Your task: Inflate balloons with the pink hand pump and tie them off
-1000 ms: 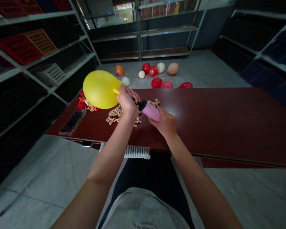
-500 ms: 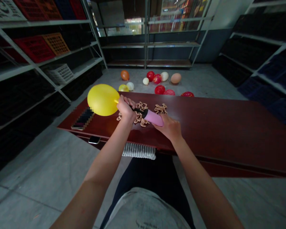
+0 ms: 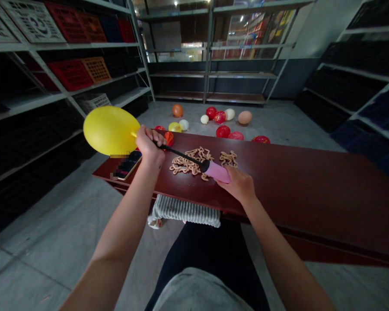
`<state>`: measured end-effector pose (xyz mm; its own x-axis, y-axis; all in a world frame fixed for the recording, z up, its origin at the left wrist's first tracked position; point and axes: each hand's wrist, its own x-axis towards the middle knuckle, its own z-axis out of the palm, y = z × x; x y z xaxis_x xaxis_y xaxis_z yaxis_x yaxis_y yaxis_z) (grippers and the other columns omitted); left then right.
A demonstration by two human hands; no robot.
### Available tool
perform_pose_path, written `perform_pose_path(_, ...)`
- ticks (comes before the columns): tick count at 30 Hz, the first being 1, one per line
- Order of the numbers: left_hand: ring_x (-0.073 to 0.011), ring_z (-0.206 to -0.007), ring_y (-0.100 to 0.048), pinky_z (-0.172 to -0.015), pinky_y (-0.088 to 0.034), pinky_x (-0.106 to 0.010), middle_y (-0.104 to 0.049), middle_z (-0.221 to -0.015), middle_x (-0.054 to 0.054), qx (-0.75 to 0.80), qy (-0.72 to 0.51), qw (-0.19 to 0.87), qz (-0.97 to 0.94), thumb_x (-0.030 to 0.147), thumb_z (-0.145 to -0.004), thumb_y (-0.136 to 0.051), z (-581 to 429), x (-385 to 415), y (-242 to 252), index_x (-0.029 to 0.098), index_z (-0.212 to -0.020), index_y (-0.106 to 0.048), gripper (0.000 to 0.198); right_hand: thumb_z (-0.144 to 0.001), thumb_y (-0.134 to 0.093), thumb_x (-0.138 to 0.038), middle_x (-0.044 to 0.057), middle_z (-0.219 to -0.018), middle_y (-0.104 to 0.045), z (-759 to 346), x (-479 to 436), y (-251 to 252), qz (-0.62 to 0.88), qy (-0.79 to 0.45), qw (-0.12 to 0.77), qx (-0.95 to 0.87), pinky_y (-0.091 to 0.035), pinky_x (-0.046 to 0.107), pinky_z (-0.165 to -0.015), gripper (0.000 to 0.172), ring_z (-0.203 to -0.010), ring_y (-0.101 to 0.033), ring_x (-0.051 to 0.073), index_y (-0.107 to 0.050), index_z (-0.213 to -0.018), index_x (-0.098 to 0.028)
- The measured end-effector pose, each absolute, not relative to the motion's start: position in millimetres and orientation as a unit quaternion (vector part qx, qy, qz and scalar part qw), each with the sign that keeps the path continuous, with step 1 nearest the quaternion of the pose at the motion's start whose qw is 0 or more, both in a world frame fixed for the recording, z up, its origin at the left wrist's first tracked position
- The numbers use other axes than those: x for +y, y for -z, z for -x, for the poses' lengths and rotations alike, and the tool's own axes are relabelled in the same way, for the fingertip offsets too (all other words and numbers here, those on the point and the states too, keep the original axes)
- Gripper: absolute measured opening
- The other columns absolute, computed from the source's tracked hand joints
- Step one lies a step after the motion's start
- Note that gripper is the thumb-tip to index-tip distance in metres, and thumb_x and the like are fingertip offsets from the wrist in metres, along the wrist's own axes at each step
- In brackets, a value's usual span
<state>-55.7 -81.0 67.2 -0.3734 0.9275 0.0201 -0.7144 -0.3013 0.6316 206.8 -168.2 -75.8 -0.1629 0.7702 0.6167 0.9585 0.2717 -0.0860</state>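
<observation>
My left hand is closed around the black end of a balloon hand pump, at the neck of an inflated yellow balloon. The balloon sticks out to the left of the fist. My right hand grips the pump's pink barrel, and a thin black rod spans the gap between both hands. Beneath the rod lies a loose pile of beige, curled pieces on the dark red table. A smaller heap of similar pieces sits beyond my right hand.
A phone, partly blurred out, lies at the table's left end, near a small red-orange item. A grey ribbed cloth hangs at the front edge. Several balloons rest on the floor behind. Shelves with crates stand left.
My left hand has moved left with the yellow balloon, away from my right hand. More of the pump's black rod now shows. The view has also shifted slightly.
</observation>
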Motion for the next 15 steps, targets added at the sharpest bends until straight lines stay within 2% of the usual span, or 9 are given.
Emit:
perform_pose_path(8, -0.0082, -0.032, -0.022, -0.037, -0.023, -0.024, -0.023, -0.043, 0.005, 0.259, -0.787, 0.518, -0.213, 0.032, -0.104, -0.038, -4, -79, -88, 0.021, -0.058, -0.021, 0.050, -0.080, -0.067, -0.049, 0.010, -0.092, -0.075, -219, -164, 79, 0.630, 0.163, 0.341, -0.678, -0.047, 0.032, -0.067, 0.042, -0.078, -0.070, 0.024, -0.066, -0.107, -0.017)
perform_pose_path(15, -0.0082, -0.032, -0.022, -0.037, -0.019, -0.026, -0.022, -0.044, 0.005, 0.275, -0.742, 0.545, -0.278, 0.033, -0.104, -0.038, -85, -77, -64, 0.022, -0.057, -0.025, 0.050, -0.082, -0.064, -0.053, 0.009, -0.090, -0.075, -219, -160, 77, 0.667, 0.140, 0.369, -0.632, -0.045, 0.031, -0.065, 0.043, -0.077, -0.070, 0.024, -0.065, -0.107, -0.017)
